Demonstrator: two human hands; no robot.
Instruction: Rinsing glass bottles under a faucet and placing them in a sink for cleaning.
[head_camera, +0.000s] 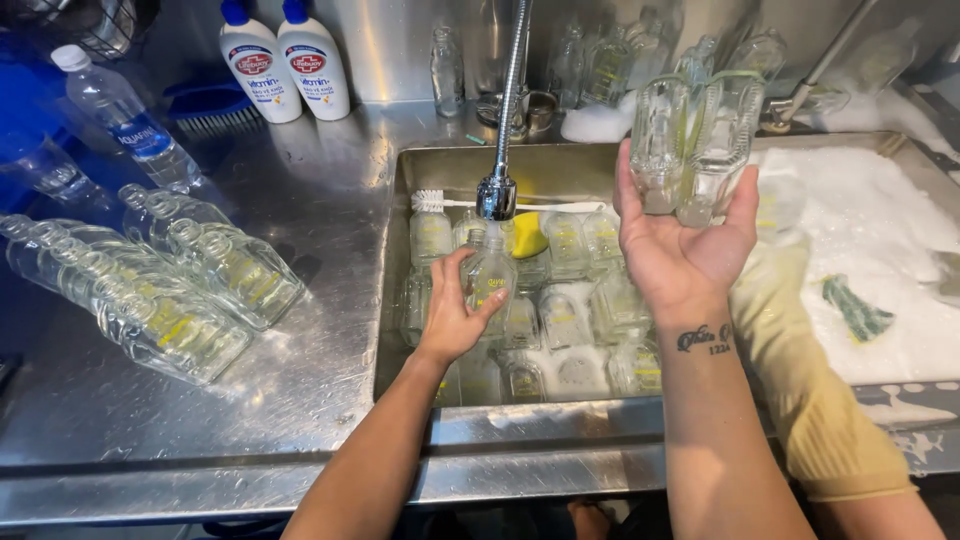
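Note:
My left hand (455, 310) grips a small clear glass bottle (490, 275) and holds its neck up under the spray head of the tap (497, 192) over the steel sink (400, 250). My right hand (680, 240) is raised to the right of the tap, palm toward me, holding two clear glass bottles (695, 145) upright side by side. Below both hands the sink is full of several more of the same bottles (570, 310) in water and foam.
Several rinsed bottles (170, 290) lie on the steel counter at left, beside plastic water bottles (125, 115) and two white soap bottles (285, 65). A bottle brush (470, 203) and yellow sponge (528, 233) sit in the sink. Another person's yellow-gloved arm (810, 380) reaches into the foamy right basin (880, 250).

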